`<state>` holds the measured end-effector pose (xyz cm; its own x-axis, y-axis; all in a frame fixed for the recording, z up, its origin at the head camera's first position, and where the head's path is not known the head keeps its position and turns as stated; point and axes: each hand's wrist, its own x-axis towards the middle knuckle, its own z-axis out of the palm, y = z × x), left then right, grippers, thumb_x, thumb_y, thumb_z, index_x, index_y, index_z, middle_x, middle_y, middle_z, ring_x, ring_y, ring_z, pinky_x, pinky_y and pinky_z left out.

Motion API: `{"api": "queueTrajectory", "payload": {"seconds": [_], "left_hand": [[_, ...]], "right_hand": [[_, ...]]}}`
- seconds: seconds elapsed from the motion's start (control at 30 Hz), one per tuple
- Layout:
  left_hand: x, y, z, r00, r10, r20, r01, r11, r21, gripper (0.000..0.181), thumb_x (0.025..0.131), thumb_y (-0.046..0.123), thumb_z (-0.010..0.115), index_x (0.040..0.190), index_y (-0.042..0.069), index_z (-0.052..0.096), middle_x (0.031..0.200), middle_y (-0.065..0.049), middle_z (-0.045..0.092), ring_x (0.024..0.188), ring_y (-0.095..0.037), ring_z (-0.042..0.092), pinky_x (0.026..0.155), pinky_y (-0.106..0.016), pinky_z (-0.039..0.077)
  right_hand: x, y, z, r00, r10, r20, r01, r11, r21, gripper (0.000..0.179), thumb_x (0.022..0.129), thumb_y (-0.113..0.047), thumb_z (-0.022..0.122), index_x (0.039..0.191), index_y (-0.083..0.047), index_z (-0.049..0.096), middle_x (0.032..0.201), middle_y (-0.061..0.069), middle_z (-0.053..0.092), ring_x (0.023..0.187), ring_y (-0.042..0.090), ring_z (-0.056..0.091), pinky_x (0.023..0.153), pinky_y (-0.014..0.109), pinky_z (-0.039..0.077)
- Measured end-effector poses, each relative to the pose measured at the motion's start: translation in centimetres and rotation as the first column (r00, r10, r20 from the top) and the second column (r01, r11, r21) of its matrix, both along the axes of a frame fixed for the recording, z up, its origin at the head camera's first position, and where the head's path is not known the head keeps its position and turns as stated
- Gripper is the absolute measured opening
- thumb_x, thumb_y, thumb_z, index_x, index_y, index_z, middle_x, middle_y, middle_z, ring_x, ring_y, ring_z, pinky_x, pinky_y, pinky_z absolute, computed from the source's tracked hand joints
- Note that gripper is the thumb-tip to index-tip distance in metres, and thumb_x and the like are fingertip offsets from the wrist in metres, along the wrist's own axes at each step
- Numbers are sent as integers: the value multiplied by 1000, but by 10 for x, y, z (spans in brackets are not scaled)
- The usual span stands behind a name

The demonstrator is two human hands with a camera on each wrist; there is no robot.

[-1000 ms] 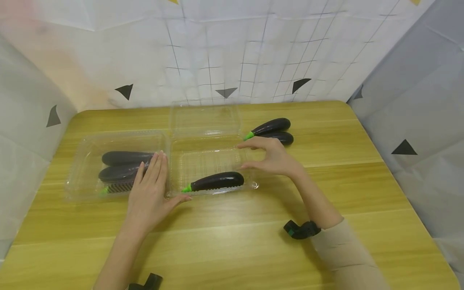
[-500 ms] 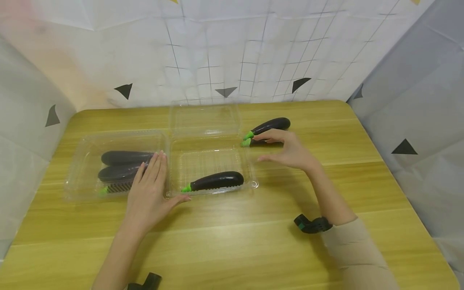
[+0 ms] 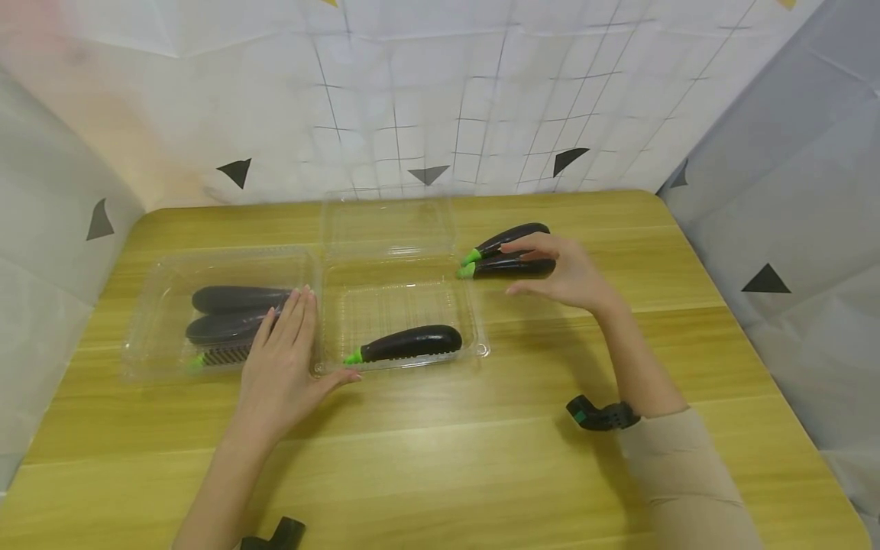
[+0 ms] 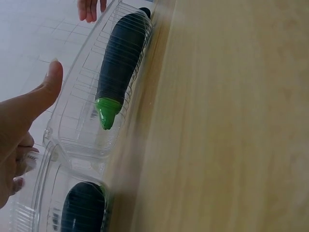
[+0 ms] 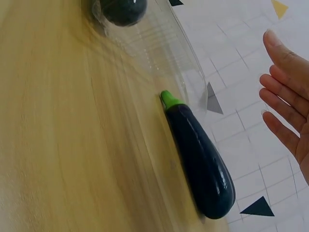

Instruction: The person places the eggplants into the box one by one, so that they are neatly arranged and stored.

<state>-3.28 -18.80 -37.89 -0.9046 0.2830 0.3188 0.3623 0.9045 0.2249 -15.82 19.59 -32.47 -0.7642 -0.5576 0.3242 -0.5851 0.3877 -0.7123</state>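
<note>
My left hand (image 3: 282, 367) rests with straight fingers on the right edge of the left clear plastic container (image 3: 161, 267), its thumb held out to the right. Dark eggplants (image 3: 230, 327) lie inside that container, partly hidden by the hand. Beside it stands an open clear plastic container (image 3: 392, 284) with one eggplant (image 3: 415, 343) along its front wall. My right hand (image 3: 567, 275) hovers over two eggplants at the back right, fingers and thumb spread apart and holding nothing. The nearer of them (image 3: 505, 266) has its green stem pointing left; the farther one (image 3: 509, 238) lies just behind.
The open container's clear lid (image 3: 388, 229) lies folded back toward the rear of the wooden table (image 3: 440, 473). White sheeting (image 3: 275, 92) with black triangles and grid lines hangs behind the table and along both sides.
My right hand has moved right and back from the open container's right edge to above the two eggplants. My left hand has stayed in place.
</note>
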Motion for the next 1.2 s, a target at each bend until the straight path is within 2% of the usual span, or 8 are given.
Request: {"api": "queueTrajectory", "payload": {"seconds": [0.1, 0.3, 0.4, 0.5, 0.67, 0.77, 0.97, 1.2], "left_hand": [[0, 0, 0, 1000, 1, -1, -1, 1000, -1, 120, 71, 66, 70, 152, -3, 16, 156, -19, 20, 146, -27, 14, 118, -47, 11], [0, 0, -1, 1000, -3, 2, 3, 1000, 1, 119, 70, 65, 71, 151, -4, 17, 157, -19, 20, 146, -27, 14, 118, -47, 11], [0, 0, -1, 1000, -3, 3, 3, 1000, -1, 119, 70, 65, 72, 151, -5, 18, 157, -19, 20, 146, -27, 14, 118, -47, 11], [0, 0, -1, 1000, -2, 4, 2, 1000, -2, 119, 70, 65, 71, 151, -5, 17, 157, -19, 20, 146, -27, 14, 118, -46, 11], [0, -1, 0, 1000, 4, 8, -3, 1000, -7, 120, 71, 66, 71, 151, -4, 16, 157, -19, 19, 146, -28, 15, 119, -46, 9], [0, 0, 0, 1000, 6, 12, -6, 1000, -9, 120, 71, 66, 71, 151, -4, 15, 157, -19, 19, 146, -28, 15, 118, -47, 11], [0, 0, 0, 1000, 8, 17, -8, 1000, -6, 121, 70, 66, 71, 151, -4, 15, 157, -19, 18, 146, -27, 14, 118, -47, 11], [1, 0, 1, 1000, 4, 16, -4, 1000, -4, 120, 71, 66, 70, 151, -4, 15, 157, -19, 18, 146, -27, 14, 118, -47, 11]], "right_hand": [[-1, 3, -1, 999, -31, 28, 30, 999, 20, 55, 65, 5, 85, 116, 5, 65, 115, 17, 67, 108, 20, 60, 92, 37, 52], [-5, 10, -5, 994, -79, 72, 76, 996, 44, 53, 68, 4, 84, 117, 5, 65, 116, 21, 65, 110, 37, 58, 93, 42, 51], [-7, 13, -7, 992, -92, 82, 88, 995, 47, 51, 69, 3, 84, 117, 3, 65, 117, 21, 65, 110, 24, 59, 93, 44, 50], [-9, 16, -9, 989, -102, 106, 97, 994, 44, 51, 70, 1, 84, 118, 2, 65, 118, 20, 64, 111, 22, 59, 95, 47, 48], [-13, 21, -15, 981, -121, 150, 116, 992, 42, 50, 72, 1, 82, 119, 2, 65, 120, 22, 63, 113, 38, 55, 97, 50, 46], [-19, 26, -23, 978, -134, 157, 128, 991, 44, 50, 72, 1, 82, 119, 2, 65, 120, 23, 62, 114, 41, 54, 98, 53, 45], [-39, 39, -52, 973, -168, 156, 162, 986, 47, 49, 73, -6, 84, 118, -1, 67, 119, 16, 65, 117, 32, 54, 100, 50, 43], [-48, 46, -66, 965, -216, 146, 203, 974, 96, 47, 74, -18, 85, 116, -4, 69, 117, 10, 67, 119, 29, 55, 104, 47, 42]]}}
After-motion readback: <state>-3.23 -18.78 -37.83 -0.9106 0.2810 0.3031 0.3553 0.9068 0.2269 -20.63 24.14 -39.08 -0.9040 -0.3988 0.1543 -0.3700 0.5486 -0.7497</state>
